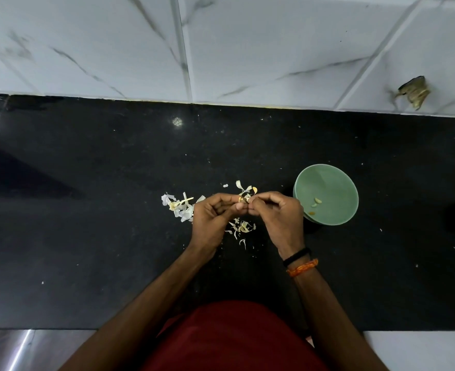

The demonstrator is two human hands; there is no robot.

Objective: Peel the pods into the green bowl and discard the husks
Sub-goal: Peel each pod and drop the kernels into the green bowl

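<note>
**Mid-peel, one pod between both hands**

While I work over the black counter (87,236), my head camera gives the only view, looking straight down on both hands. My left hand (213,223) has its fingers curled in, pinching one end of the pod (243,200), and my right hand (277,214) pinches the other end with fingertips bunched tight. I judge the two grips meet so closely because the husk is thin and needs nails right at the seam. How much skin is left on the pod I cannot tell; it is mostly hidden by my fingers.

I keep the pod raised just above the counter, with the green bowl (328,175) close beside my right hand, so a finished piece has only a short way to travel. Two pale peeled pieces (317,202) already lie in the bowl, near its front wall, so the job looks barely begun.

Husks fall where I work: a loose heap (179,207) beside my left hand, curled bits (241,227) below and between my wrists, and a few strips (243,188) just beyond my fingertips. None has been thrown away yet, so discarding remains to do.

Behind the counter rises a marbled tile wall (247,49).
</note>
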